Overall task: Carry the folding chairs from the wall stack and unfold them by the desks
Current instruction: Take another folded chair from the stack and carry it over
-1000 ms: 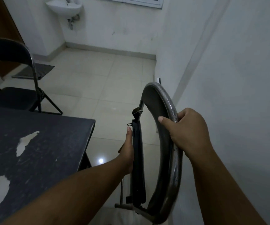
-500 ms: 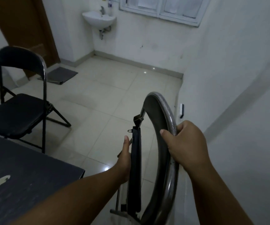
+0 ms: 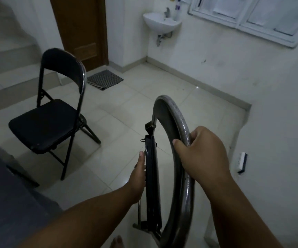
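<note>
I hold a folded black chair (image 3: pixel 162 158) edge-on in front of me, off the floor. My right hand (image 3: pixel 202 154) grips the curved metal top of its backrest frame. My left hand (image 3: pixel 139 174) holds the left edge of its folded black seat. A second black folding chair (image 3: pixel 55 115) stands unfolded on the tiles at the left. The dark desk top (image 3: pixel 6 208) fills the lower left corner, its edge close to that chair.
A white wall (image 3: pixel 270 140) runs close on my right, with a socket (image 3: pixel 242 162) low on it. Farther off are a wall sink (image 3: pixel 161 22), a brown door (image 3: pixel 80 29), a grey doormat (image 3: pixel 104 79) and steps at the far left. Pale floor tiles lie between.
My view has swung left and lifted: the desk has slid down and left, and the unfolded chair, door and sink have come fully into view. Both hands keep the same grip on the folded chair.
</note>
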